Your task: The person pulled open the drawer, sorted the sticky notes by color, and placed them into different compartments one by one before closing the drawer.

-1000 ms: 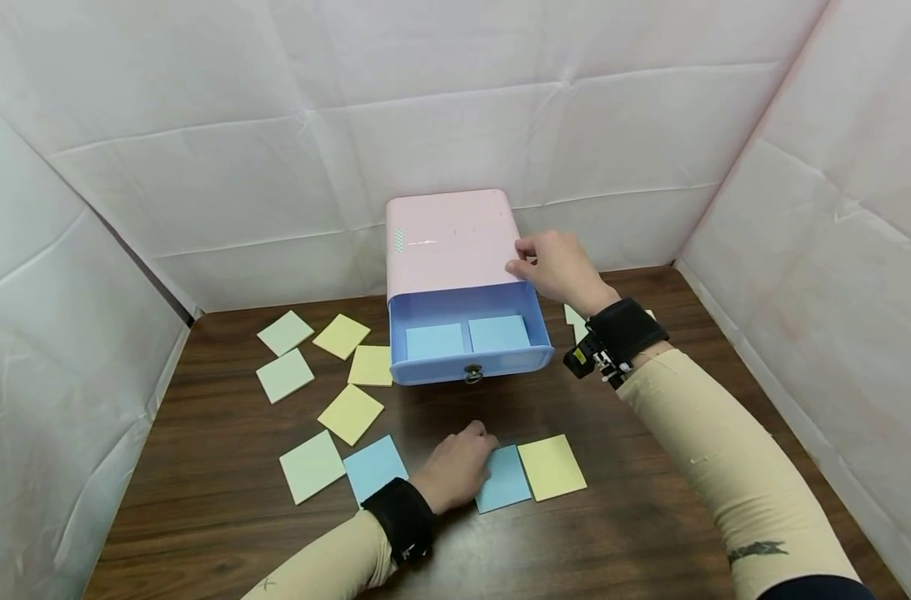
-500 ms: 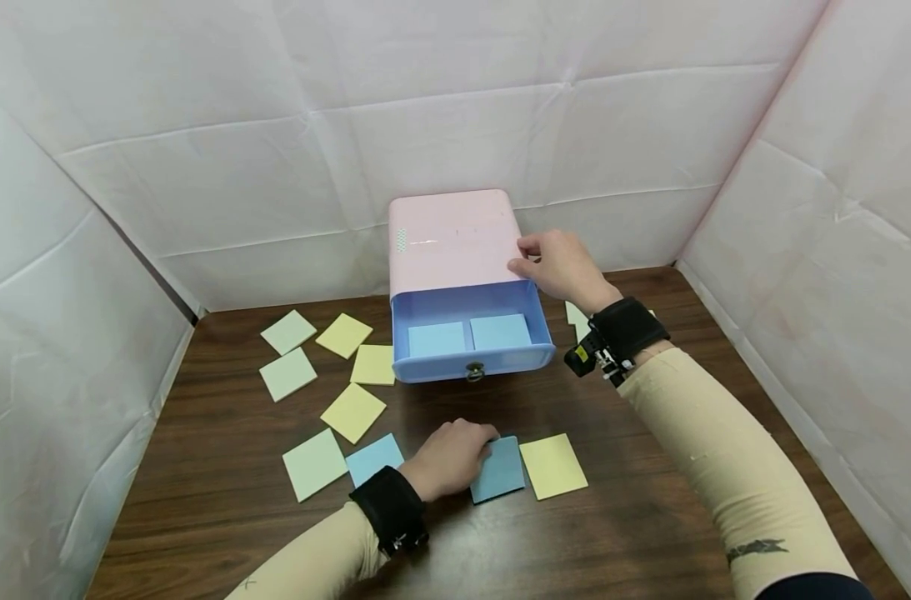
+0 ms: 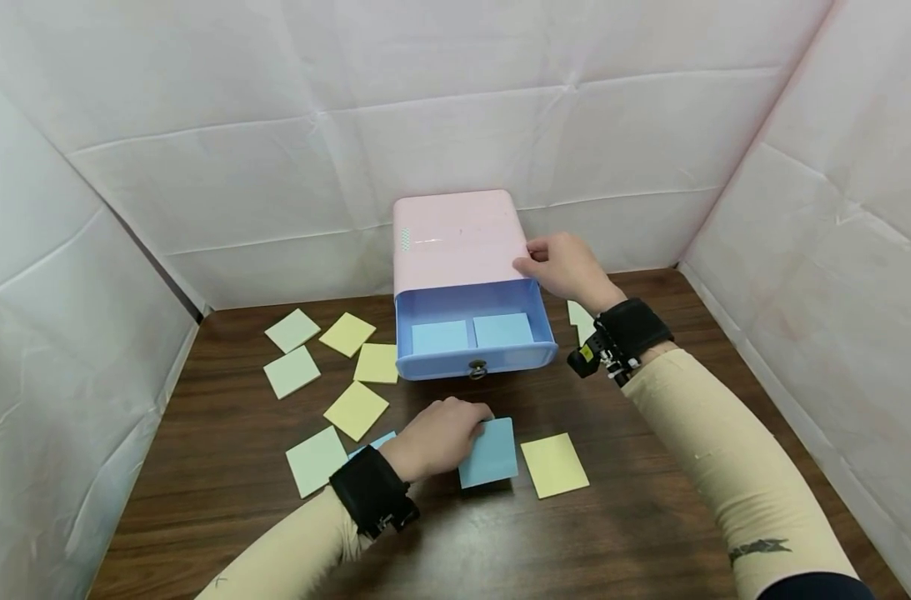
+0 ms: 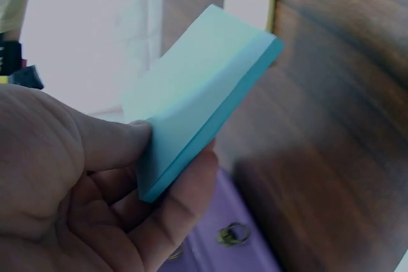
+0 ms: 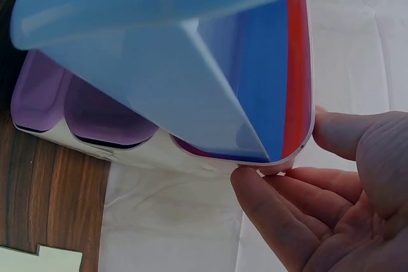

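A pink box (image 3: 458, 237) stands at the back of the table with its blue drawer (image 3: 476, 336) pulled out; two blue sticky-note pads lie inside. My right hand (image 3: 563, 265) grips the box's right front corner (image 5: 290, 157), thumb on top and fingers at the side. My left hand (image 3: 434, 437) pinches a blue sticky-note pad (image 3: 489, 452) just in front of the drawer, lifted off the wood; the left wrist view shows the blue sticky-note pad (image 4: 204, 103) held between thumb and fingers, with the drawer's ring knob (image 4: 231, 234) below.
Several green and yellow pads lie scattered left of the box, such as a yellow pad (image 3: 356, 409) and a green pad (image 3: 316, 460). A yellow pad (image 3: 553, 464) lies right of my left hand. White padded walls (image 3: 200, 167) close in the table on three sides.
My left hand has picked the blue pad up from the table and moved it slightly toward the drawer. The right hand stays on the box's corner.
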